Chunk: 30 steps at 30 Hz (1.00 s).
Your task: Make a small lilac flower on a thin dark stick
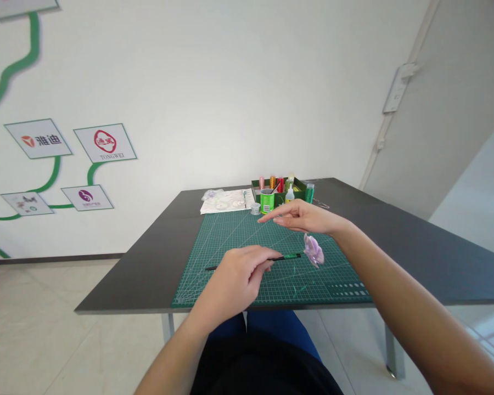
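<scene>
My left hand [241, 274] is closed around a thin dark stick [212, 268], which pokes out on both sides of the fingers. Near its right end the stick has a green section [291, 256]. Just beyond that end is a pale purple flower [314, 250]; I cannot tell whether it is joined to the stick. Above the stick and flower hovers my right hand [302, 216], index finger stretched out to the left, and I see nothing held in it. Thin green strands [299, 288] lie below the flower on the green cutting mat [222, 236].
At the back stand a green can [267, 201], a small clear jar [255, 208], a glue bottle [290, 193] and a dark green box [255, 189] with several thread spools. A green spool [309, 193] stands to the right. White sheets [214, 206] lie at back left on the black table [148, 258].
</scene>
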Motion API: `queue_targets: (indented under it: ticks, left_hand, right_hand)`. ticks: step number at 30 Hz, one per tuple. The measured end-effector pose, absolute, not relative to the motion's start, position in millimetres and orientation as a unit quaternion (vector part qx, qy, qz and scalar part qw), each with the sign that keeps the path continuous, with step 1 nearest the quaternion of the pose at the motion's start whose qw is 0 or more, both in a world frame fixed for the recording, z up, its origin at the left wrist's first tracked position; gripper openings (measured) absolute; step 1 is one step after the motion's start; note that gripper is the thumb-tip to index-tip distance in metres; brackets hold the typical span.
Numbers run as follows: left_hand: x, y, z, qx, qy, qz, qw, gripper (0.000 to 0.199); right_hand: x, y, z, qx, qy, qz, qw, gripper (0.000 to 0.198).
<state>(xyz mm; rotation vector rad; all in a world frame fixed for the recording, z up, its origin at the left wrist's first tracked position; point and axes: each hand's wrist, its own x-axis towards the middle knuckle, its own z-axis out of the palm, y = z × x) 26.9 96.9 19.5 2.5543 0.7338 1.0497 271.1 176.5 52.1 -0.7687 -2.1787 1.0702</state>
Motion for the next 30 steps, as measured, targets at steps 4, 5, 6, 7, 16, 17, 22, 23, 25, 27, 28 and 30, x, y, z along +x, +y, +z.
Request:
queue_targets:
  ticks: [4,5,6,7,16,17,22,23,25,27,28,30]
  left_hand:
    - [24.2,99.4,19.8,0.877,0.271,0.374,0.132,0.026]
    - [23.1,100.1,19.8,0.874,0.276,0.379,0.127,0.025]
    - [21.9,100.9,19.8,0.871,0.282,0.384,0.120,0.025]
    - [20.8,101.6,19.7,0.868,0.286,0.389,0.114,0.025]
    - [17.2,109.3,15.5,0.844,0.321,0.425,0.057,0.027]
    - [17.3,110.2,14.8,0.842,0.323,0.428,0.055,0.027]
    - [18.8,114.8,11.2,0.841,0.326,0.429,0.047,0.026]
    - [19.5,115.6,10.6,0.841,0.325,0.429,0.048,0.027]
    - [21.1,117.1,9.4,0.843,0.324,0.426,0.050,0.027]
    - [22.7,118.4,8.6,0.844,0.326,0.422,0.050,0.028]
    - [23.4,119.0,8.3,0.844,0.328,0.422,0.050,0.028]
    - [24.4,120.2,7.9,0.841,0.332,0.425,0.050,0.028]
  right_hand:
    - [270.8,178.2,32.5,-0.298,-0.813,0.385,0.318,0.033]
    - [270.4,177.1,28.4,-0.300,-0.814,0.377,0.325,0.033]
    - [270.0,175.7,24.4,-0.303,-0.816,0.367,0.327,0.033]
    - [269.7,173.9,20.4,-0.307,-0.820,0.357,0.325,0.035]
    - [277.9,141.0,-25.5,-0.360,-0.804,0.391,0.267,0.049]
    - [279.2,135.4,-28.5,-0.361,-0.802,0.396,0.265,0.048]
    - [283.2,108.3,-29.2,-0.347,-0.796,0.413,0.276,0.043]
    - [283.5,103.8,-27.1,-0.342,-0.798,0.413,0.276,0.042]
    - [283.9,95.7,-22.2,-0.335,-0.802,0.410,0.275,0.041]
    - [283.6,88.4,-17.3,-0.332,-0.808,0.407,0.266,0.040]
    - [283.2,84.9,-15.2,-0.332,-0.812,0.405,0.258,0.040]
    - [281.7,78.3,-11.2,-0.333,-0.820,0.400,0.239,0.039]
